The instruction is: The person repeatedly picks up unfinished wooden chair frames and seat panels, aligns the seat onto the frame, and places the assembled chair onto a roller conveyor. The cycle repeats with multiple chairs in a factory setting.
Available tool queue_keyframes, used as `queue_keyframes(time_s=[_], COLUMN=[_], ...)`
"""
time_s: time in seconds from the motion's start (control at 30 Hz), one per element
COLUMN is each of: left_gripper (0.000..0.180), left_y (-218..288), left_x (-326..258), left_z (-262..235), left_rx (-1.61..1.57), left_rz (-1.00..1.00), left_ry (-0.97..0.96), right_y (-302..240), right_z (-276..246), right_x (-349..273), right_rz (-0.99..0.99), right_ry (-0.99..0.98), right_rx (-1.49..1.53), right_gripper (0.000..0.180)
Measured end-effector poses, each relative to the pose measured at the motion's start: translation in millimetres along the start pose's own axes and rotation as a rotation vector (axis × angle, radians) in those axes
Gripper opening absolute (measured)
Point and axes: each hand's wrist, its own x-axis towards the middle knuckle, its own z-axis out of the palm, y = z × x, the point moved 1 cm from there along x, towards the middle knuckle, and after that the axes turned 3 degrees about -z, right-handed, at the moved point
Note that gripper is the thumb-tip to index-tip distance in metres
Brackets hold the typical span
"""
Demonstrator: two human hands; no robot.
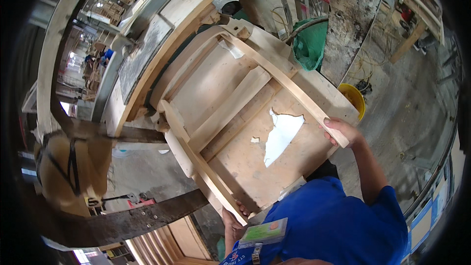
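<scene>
I have the left grip (232, 219) and right grip (345, 130) each curled closed around one near end of the wooden frame (230, 108), over the table (329, 99). Right of the frame is a yellow bucket (350, 96); farther, a green bag (309, 45).

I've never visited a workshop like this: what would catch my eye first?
Probably the pale wooden frame in the middle, with the left hand and right hand gripping its near ends. Next, the jagged white patch between its two long sides, then the yellow bucket off to the right.
</scene>
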Motion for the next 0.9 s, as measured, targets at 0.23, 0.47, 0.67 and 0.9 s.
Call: queue_keyframes(time_s=[0.23, 0.47, 0.67, 0.9], left_gripper=[0.056, 0.057, 0.058, 0.064], left_y=[-3, -6, -7, -5], left_x=[0, 3, 0, -26], left_z=[-2, -7, -7, -15], left_rx=[0.016, -0.017, -0.075, -0.001], left_rz=[0.062, 0.079, 0.174, 0.326], left_ry=[-0.081, -0.133, -0.158, -0.121], right_y=[-1, 2, 5, 6], right_z=[8, 7, 12, 24], right_x=[-2, -1, -1, -21], right_rz=[-0.009, 0.036, 0.044, 0.058], right_ry=[-0.003, 0.006, 0.055, 0.033], right_rx=[0.009, 0.024, -0.028, 0.001], right_gripper=[0.050, 0.054, 0.053, 0.057])
